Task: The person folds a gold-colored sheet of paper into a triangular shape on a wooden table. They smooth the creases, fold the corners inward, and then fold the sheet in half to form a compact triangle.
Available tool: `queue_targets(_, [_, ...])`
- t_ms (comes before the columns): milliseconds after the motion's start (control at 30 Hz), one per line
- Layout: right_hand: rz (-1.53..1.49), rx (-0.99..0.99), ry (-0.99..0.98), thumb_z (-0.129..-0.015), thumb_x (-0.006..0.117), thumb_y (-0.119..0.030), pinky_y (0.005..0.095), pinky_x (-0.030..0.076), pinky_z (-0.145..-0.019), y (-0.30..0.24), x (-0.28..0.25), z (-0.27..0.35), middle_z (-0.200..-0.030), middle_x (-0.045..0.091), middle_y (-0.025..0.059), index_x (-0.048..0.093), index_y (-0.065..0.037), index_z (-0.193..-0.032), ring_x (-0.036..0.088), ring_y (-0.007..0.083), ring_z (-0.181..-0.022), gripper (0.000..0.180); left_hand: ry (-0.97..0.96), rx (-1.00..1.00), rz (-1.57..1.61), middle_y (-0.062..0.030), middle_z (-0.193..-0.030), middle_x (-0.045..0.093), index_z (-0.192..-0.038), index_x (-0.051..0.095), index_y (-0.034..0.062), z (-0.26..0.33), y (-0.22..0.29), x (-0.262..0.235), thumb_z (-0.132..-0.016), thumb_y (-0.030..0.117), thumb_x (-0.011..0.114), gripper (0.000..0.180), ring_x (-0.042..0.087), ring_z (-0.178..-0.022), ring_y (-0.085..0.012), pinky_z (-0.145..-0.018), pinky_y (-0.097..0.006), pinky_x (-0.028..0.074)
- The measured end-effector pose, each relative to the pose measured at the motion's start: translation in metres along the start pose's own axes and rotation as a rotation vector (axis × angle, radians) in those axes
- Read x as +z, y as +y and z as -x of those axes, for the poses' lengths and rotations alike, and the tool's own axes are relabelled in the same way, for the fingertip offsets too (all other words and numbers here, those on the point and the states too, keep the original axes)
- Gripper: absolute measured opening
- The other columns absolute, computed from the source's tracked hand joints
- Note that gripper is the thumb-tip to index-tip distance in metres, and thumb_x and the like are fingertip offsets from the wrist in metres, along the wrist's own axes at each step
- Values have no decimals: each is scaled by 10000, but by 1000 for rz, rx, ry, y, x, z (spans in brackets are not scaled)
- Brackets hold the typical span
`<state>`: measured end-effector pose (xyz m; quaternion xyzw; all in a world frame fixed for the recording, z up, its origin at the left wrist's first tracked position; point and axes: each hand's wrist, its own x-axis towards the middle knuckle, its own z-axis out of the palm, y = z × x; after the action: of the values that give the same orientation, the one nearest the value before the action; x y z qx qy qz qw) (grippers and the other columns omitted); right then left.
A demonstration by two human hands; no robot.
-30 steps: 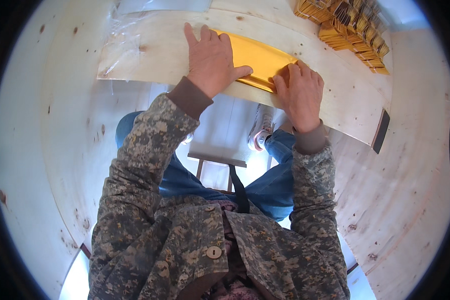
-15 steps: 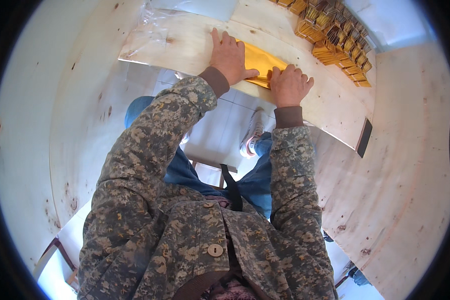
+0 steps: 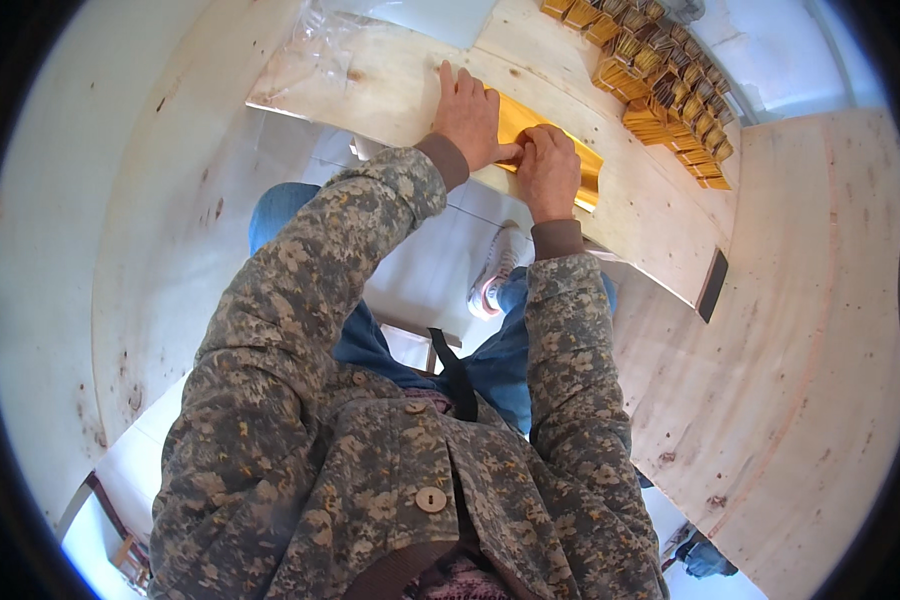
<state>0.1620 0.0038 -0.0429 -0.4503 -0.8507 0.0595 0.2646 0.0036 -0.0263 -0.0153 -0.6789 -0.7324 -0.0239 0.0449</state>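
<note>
A shiny gold-yellow sheet (image 3: 519,115), probably foil or paper, lies on the pale wooden tabletop (image 3: 390,105) near its front edge. Its right part looks curled or folded along the near side. My left hand (image 3: 467,115) rests flat over the sheet's left end, fingers stretched away from me and thumb pointing right. Just right of that thumb, my right hand (image 3: 550,175) has its fingers bent together on the sheet's near edge, in what looks like a pinch. The fingertips and the bit of sheet under them are partly hidden by the hand.
Rows of folded yellow-gold pieces, tied in bundles (image 3: 660,80), stand at the back right. Crumpled clear plastic (image 3: 320,45) and a whitish sheet (image 3: 435,15) lie at the back left. Upright wooden panels (image 3: 770,330) flank me. A black strip (image 3: 712,285) marks the tabletop's right end.
My right hand has moved left along the sheet, close to my left thumb, and its fingers have drawn together. More of the sheet's right end shows now. My left hand stays on the left end.
</note>
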Motion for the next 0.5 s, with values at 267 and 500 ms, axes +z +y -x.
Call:
queue_targets(267, [-76, -9, 17, -833, 666, -85, 422, 544, -867, 10, 1, 1, -1084, 711, 105, 766, -69, -966, 659, 318, -1024, 167, 251, 53, 32, -160, -1361, 563, -1304, 575, -1, 15, 7, 6, -923, 569, 574, 686, 409, -1392, -293, -1180, -609, 165])
queue_targets(500, [-113, 15, -1, -819, 646, -53, 413, 535, -882, 11, 2, 1, -1085, 707, 105, 767, -64, -988, 652, 318, -1034, 208, 121, 240, 259, -133, -1514, 462, -1463, 467, 25, 75, 33, 22, -943, 526, 551, 727, 352, -1450, -277, -1197, -582, 175])
